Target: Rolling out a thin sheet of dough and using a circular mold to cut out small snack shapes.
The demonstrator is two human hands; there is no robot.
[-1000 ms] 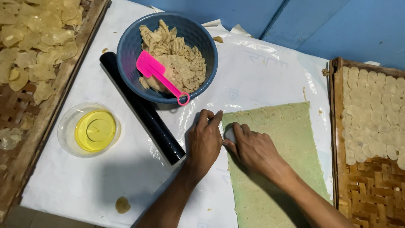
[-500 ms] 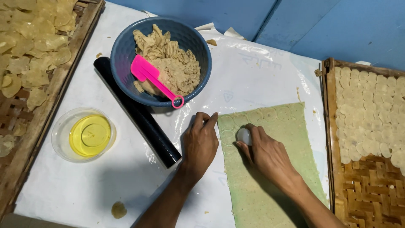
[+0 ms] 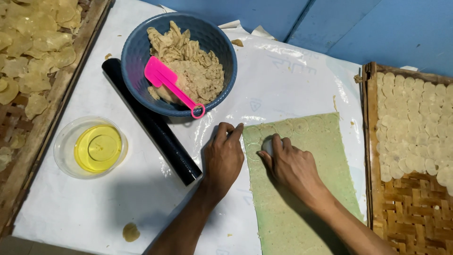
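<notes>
In the head view the right hand point(image 3: 293, 166) is clamped over a small round cutter point(image 3: 268, 145), pressing it into the dough sheet point(image 3: 306, 189) near the sheet's top left corner, where a second ago it sat closer to the left edge. The left hand point(image 3: 223, 158) lies flat and empty, fingertips on the sheet's left edge. A row of cut circles lines the sheet's top edge, so cutting looks to be starting a second row.
</notes>
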